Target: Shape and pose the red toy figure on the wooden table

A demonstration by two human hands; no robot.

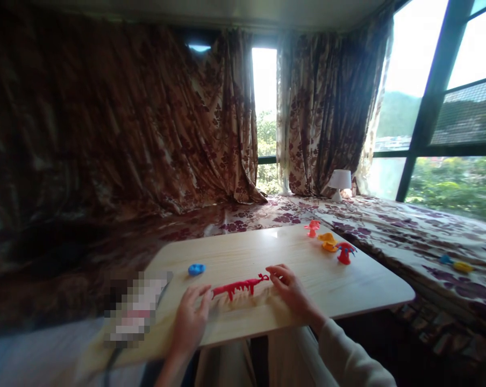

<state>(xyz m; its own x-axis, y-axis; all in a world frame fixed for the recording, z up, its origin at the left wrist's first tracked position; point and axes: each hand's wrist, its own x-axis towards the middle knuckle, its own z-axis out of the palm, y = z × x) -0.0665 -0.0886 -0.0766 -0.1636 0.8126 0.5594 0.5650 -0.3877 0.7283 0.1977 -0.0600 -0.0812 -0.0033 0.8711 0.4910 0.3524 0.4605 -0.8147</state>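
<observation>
Pale, loose, softly creased sleeve (pixel 350 352)

On the table (pixel 243 252), toward its front edge, a red toy (pixel 238 287) lies between left hand (pixel 192 314) and right hand (pixel 289 290); a blue lump (pixel 197 269) sits nearer the left edge, three toys (pixel 328 243) by the far right corner

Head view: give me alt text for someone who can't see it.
A person's left hand and right hand flank a long, fringed red piece at a pale table. A blue piece lies beyond; three colorful pieces stand toward the right.
</observation>
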